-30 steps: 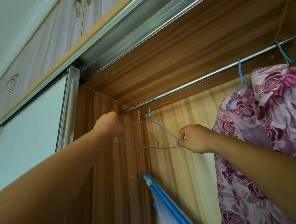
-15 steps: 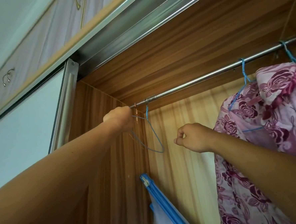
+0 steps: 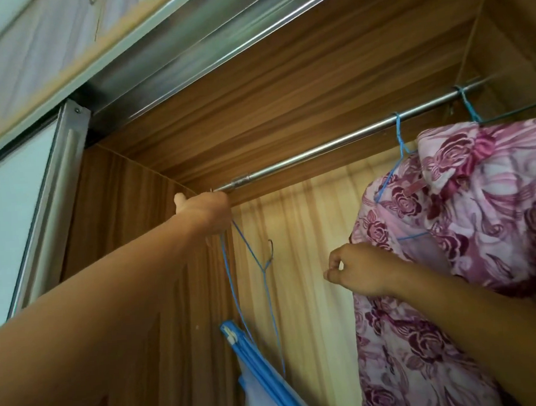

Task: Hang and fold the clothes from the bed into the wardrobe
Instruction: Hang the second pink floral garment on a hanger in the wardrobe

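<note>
Head view: our left hand (image 3: 209,212) grips the blue wire hanger (image 3: 229,277), our right hand (image 3: 358,269) curls empty; pulled carelessly, the hanger could snag the blue-edged panel (image 3: 254,360) below.

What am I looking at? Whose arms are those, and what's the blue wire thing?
There is no machine here. A person wears a camera on their head, so you see their own two arms reaching up into a wooden wardrobe. The left hand grips a bare blue wire hanger, which dangles with its hook off the metal rail. The right hand is curled and holds nothing. Beside it, pink flowered clothing hangs from the rail on other blue hangers.
</note>
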{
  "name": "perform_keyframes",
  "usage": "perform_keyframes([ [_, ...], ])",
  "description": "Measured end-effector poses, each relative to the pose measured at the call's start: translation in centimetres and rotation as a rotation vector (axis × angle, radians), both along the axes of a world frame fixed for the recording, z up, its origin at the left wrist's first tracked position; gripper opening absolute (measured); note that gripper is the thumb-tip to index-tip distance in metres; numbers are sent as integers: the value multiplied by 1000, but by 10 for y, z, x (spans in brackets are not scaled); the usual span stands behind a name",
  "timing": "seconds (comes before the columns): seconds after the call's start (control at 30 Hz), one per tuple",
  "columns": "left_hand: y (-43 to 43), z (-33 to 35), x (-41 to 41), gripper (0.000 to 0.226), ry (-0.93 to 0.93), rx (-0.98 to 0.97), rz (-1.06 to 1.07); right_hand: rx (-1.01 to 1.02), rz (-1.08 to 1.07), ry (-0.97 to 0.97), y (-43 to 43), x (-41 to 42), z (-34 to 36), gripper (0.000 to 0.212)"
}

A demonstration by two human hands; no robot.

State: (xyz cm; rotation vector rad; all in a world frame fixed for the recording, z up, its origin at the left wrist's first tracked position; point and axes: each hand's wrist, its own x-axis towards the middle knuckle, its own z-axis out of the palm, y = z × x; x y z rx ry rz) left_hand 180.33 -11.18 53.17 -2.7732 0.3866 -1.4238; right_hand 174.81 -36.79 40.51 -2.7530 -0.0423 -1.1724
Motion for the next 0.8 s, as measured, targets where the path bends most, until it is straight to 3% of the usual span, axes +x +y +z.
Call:
perform_keyframes([
  [0.1, 5, -14, -10, 34, 9, 129, 77, 33, 7, 23, -1, 4, -13, 35],
  [0.17, 8, -27, -19, 29, -37, 150, 79, 112, 41, 102, 7, 12, -28, 51],
  [0.27, 16, -50, -34, 18, -115, 115, 40, 345, 123, 477, 30, 25, -62, 84],
  [0.33, 23, -63, -39, 20, -114, 115, 13, 379, 177, 597, 43, 33, -87, 80],
  [0.5, 46, -96, -51, 32, -53, 65, -109, 373, 318, 436, 54, 51, -129, 75],
  [0.67, 56, -149, -54, 23, 200, 371, 21, 113, 174, 163, 57, 51, -146, 79],
  [0.8, 34, -225, -45, 26, 464, 530, -27, -24, 176, 77, 72, 48, -168, 76],
])
